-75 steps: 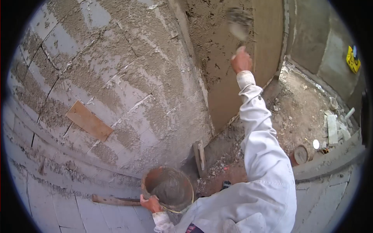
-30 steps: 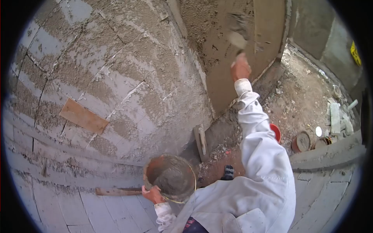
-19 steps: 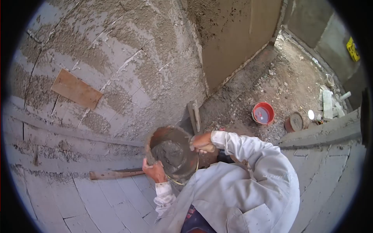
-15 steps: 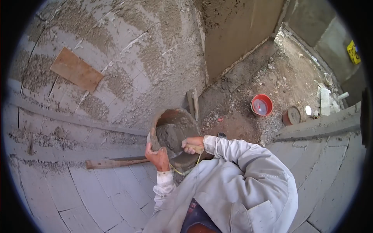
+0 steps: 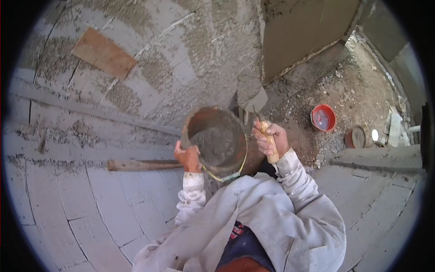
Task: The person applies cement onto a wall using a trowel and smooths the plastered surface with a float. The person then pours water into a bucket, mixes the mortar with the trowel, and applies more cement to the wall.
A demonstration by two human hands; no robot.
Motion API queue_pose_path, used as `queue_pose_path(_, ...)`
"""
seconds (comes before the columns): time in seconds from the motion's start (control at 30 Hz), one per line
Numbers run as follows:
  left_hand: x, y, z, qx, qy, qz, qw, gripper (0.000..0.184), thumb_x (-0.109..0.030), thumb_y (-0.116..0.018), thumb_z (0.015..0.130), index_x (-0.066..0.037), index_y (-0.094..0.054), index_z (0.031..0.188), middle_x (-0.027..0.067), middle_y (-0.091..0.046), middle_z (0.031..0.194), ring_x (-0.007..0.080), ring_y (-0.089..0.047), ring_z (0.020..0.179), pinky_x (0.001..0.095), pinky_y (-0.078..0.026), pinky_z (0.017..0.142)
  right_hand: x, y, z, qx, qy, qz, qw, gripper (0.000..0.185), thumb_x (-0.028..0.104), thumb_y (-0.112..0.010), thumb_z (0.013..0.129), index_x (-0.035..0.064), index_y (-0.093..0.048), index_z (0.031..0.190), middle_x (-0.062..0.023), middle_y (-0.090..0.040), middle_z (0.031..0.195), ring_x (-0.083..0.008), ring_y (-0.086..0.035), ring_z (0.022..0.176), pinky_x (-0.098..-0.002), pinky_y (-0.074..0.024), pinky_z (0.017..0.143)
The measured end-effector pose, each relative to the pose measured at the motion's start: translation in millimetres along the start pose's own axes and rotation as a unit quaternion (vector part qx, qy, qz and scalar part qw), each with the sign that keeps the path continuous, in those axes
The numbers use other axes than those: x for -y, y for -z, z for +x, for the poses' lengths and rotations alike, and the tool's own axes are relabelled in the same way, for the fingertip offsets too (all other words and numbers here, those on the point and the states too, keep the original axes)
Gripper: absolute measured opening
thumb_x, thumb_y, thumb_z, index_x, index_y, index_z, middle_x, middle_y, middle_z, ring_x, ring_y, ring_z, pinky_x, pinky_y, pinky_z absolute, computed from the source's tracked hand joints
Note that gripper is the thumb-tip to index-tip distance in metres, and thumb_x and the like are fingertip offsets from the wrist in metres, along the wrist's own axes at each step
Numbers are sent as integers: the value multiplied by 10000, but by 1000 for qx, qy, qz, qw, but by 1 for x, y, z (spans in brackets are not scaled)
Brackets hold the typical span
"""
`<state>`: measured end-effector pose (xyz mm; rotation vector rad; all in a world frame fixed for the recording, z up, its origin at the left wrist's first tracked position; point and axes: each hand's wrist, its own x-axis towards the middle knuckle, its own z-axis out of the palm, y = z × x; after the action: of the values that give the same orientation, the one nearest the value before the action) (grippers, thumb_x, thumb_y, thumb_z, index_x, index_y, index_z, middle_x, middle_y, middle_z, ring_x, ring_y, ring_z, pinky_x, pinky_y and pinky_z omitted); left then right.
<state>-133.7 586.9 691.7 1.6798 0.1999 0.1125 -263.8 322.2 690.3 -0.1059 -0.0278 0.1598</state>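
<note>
My left hand [image 5: 187, 156] is closed on the near left rim of a mud-caked bucket [image 5: 192, 121]. Wet grey mortar [image 5: 217, 145] fills the lower part of it, and a yellowish handle [image 5: 224, 177] hangs along its near side. To the right of the bucket, my right hand [image 5: 274, 138] grips the wooden handle of a trowel [image 5: 258, 100]. The trowel's blade points away from me and carries a lump of mortar [image 5: 248, 86] at its far end.
A reddish-brown board [image 5: 104, 53] lies against the mortar-splashed block wall. Left of the bucket a wooden handle [image 5: 142, 165] sticks out. Farther right on the rubble ground stand a red bucket [image 5: 330, 109] and a smaller container [image 5: 355, 137]. A plastered wall [image 5: 308, 31] rises ahead.
My right hand has lifted the trowel out of the bucket and moved right and away from me, mortar now on the blade. My left hand stays on the bucket rim; the view has shifted.
</note>
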Motion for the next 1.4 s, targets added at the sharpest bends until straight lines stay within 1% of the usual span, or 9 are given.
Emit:
queue_pose_path(0.2, 24, -3, 6, -41, -48, 46, 997, 246, 148, -533, 634, -74, -464, 713, -33, -449, 655, 70, -410, 534, 264, -313, 405, 102, -67, 25, -23, 418, -293, 860, 297, 20, -568, 935, 79, -368, 1145, -87, -513, 917, -175, -598, 700, -344, -534, 661)
queue_pose_path(0.33, 13, -11, -7, -95, -30, 79, 992, 200, 132, -503, 689, -62, -479, 734, -19, -465, 661, 80, -413, 526, 259, -316, 409, 202, -61, 87, -165, 671, -391, 608, 269, 5, -575, 936, 53, -411, 1143, -90, -546, 943, -193, -611, 732, -363, -537, 704)
queue_pose_path(0.5, 12, -20, -12, -162, -3, 29, 986, 212, 146, -460, 718, -48, -493, 797, -4, -485, 693, 89, -430, 543, 253, -327, 409, 324, 23, 193, -354, 754, -479, 276, 273, 46, -633, 897, 20, -488, 1126, -141, -615, 927, -307, -649, 761, -435, -532, 728)
queue_pose_path(0.57, 18, -13, -15, -179, -6, 26, 983, 233, 160, -443, 717, -45, -491, 817, 1, -493, 707, 92, -437, 550, 250, -330, 408, 348, 83, 237, -452, 621, -589, 251, 325, 113, -635, 877, -1, -513, 1157, -211, -643, 920, -421, -655, 808, -499, -533, 738)
queue_pose_path(0.83, 17, -27, -13, -132, -27, 54, 989, 248, 180, -464, 683, -47, -475, 782, -8, -495, 726, 89, -424, 556, 250, -322, 409, 156, 70, 155, -9, 199, -864, 462, 391, 146, -594, 828, -47, -539, 1163, -262, -667, 832, -421, -676, 767, -512, -553, 686)
queue_pose_path(0.9, -2, -37, -23, -106, -31, 60, 992, 249, 179, -471, 673, -44, -481, 782, -9, -492, 724, 88, -423, 559, 256, -324, 410, 133, 15, 118, 45, -187, -774, 603, 275, 159, -583, 838, -20, -577, 1048, -189, -651, 760, -295, -685, 674, -432, -556, 604)
queue_pose_path(1.0, 16, -27, -22, -47, -19, 70, 996, 201, 131, -497, 675, -31, -526, 791, -7, -515, 736, 94, -479, 638, 259, -370, 475, 55, 70, 98, -15, -409, -606, 683, 169, 186, -582, 848, 33, -573, 919, -89, -588, 699, -167, -601, 580, -333, -494, 500)
queue_pose_path(1.17, 28, -35, -30, 66, -178, 136, 972, 393, 40, -554, 619, 82, -646, 998, 50, -643, 863, 153, -569, 804, 287, -477, 801, -61, 170, 71, -97, -526, -73, 842, 115, 185, -541, 896, 129, -491, 808, 34, -447, 671, -69, -428, 492, -228, -381, 429)
queue_pose_path(1.4, 1, -43, -18, 69, -3, -49, 996, 268, 148, -548, 604, -25, -575, 807, -28, -535, 721, 75, -469, 610, 241, -358, 459, -26, 75, -6, -47, -307, 78, 947, 265, 127, -492, 835, 32, -491, 1083, -62, -476, 735, -92, -440, 391, -254, -386, 289)
